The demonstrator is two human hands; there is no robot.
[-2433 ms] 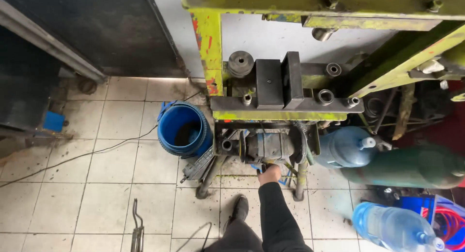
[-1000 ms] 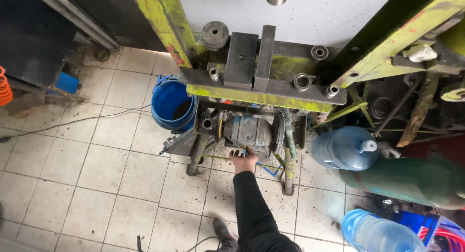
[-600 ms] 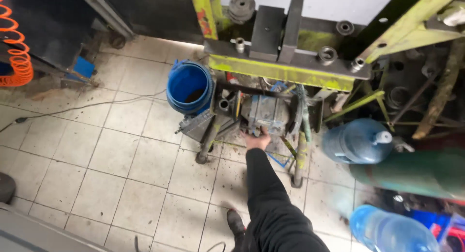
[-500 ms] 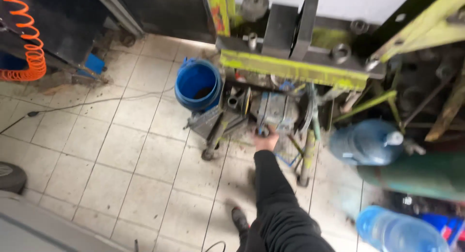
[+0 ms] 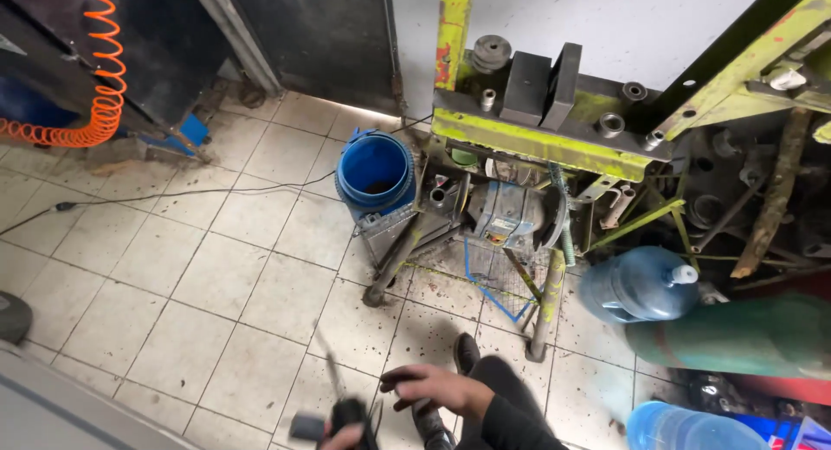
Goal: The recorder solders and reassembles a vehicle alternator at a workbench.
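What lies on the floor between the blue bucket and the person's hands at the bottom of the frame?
In the head view, mostly bare, stained floor tiles lie between the blue bucket and the right hand; a leg of the metal stand slants in beside that stretch.

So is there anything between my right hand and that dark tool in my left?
Nothing visible. The right hand is open just right of the dark tool, which the left hand grips; only floor tiles show behind the gap.
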